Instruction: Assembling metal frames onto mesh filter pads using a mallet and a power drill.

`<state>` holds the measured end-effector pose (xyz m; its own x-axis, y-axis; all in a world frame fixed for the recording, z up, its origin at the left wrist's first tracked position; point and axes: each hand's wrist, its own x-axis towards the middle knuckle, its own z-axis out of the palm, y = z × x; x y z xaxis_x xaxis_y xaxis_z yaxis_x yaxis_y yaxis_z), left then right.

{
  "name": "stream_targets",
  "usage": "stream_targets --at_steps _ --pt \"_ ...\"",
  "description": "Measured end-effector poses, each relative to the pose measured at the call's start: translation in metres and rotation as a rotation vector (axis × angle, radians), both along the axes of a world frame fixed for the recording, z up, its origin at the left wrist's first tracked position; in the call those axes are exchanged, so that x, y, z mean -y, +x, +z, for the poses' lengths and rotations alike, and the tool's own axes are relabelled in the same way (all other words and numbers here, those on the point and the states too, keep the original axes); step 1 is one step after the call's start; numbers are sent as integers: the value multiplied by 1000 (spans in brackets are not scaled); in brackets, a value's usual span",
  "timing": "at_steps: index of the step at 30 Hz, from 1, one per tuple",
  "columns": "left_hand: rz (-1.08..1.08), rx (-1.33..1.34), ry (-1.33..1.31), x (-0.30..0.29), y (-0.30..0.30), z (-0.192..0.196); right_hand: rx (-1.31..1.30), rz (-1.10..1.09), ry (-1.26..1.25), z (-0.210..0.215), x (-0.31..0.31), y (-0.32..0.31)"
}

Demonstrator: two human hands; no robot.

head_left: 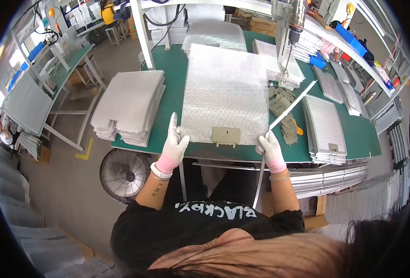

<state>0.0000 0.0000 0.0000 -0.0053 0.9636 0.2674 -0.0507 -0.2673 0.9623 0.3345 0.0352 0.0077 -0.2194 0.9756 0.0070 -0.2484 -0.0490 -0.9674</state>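
Note:
A silvery mesh panel (225, 92) lies before me on the green table, a beige plastic clip piece (226, 135) at its near edge. My left hand (172, 143), in a white glove with a pink cuff, is beside the panel's near left corner, index finger stretched along the edge and thumb apart. At the near right corner my right hand (271, 149), gloved alike, is closed around a thin pale frame strip (292, 107). One length of this strip slants up to the right; another hangs down past the table edge.
Stacked mesh panels (130, 99) stand at the left. Loose beige clips (286, 111) lie right of the panel, with framed panels (324, 124) beyond. A drill-like tool (296, 28) hangs over the far side. A floor fan (126, 175) stands below the table's left end.

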Motion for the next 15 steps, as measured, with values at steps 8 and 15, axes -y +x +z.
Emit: stream_targets --at_steps 8,15 --pt "142 235 -57 65 -26 22 80 0 163 36 35 -26" --pt "306 408 225 79 -55 37 315 0 568 59 18 -52"
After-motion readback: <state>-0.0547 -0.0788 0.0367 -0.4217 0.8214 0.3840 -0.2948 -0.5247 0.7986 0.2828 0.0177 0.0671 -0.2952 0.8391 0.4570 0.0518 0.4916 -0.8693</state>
